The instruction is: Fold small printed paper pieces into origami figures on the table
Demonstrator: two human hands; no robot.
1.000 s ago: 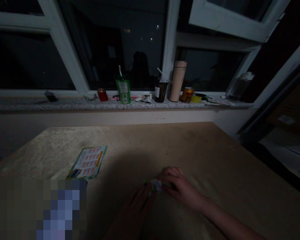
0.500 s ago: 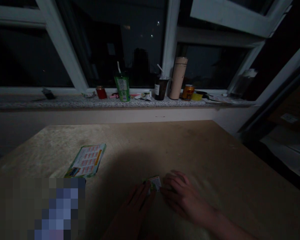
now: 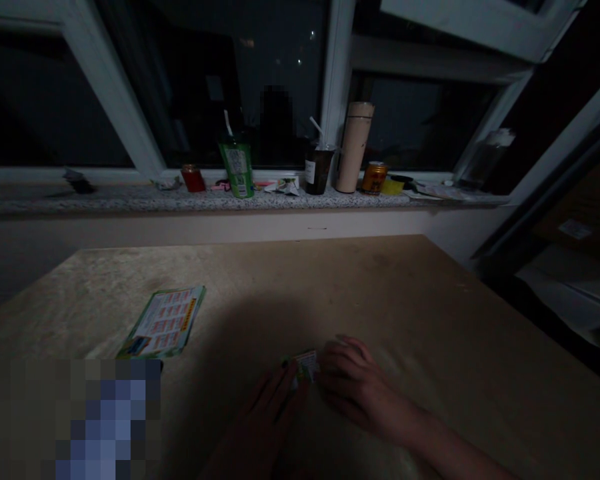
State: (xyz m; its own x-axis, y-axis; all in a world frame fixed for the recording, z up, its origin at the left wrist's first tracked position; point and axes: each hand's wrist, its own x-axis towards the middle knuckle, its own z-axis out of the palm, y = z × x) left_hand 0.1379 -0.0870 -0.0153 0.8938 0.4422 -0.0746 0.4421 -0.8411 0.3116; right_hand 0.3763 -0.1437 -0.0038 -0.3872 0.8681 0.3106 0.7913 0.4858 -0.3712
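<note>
A small printed paper point(image 3: 307, 366), white and green, lies on the wooden table between my hands. The fingers of my left hand point(image 3: 275, 400) are stretched out flat over its left part, pressing it to the table top. My right hand point(image 3: 353, 380) rests at the paper's right edge, fingers loosely bent and a little apart, the fingertips touching or nearly touching it. It is too dark to make out the print, and the paper's left side is hidden under my left fingers.
A green-bordered printed sheet point(image 3: 165, 321) lies at the left on the table point(image 3: 300, 270). Along the granite windowsill point(image 3: 275, 201) stand a red jar point(image 3: 193, 179), a green cup point(image 3: 238, 167), a dark cup point(image 3: 317, 172), a beige thermos point(image 3: 354, 148) and an orange can point(image 3: 374, 179).
The view has shifted slightly, so things on the sill and table sit a little further left and higher. Both hands keep almost the same place at the paper.
</note>
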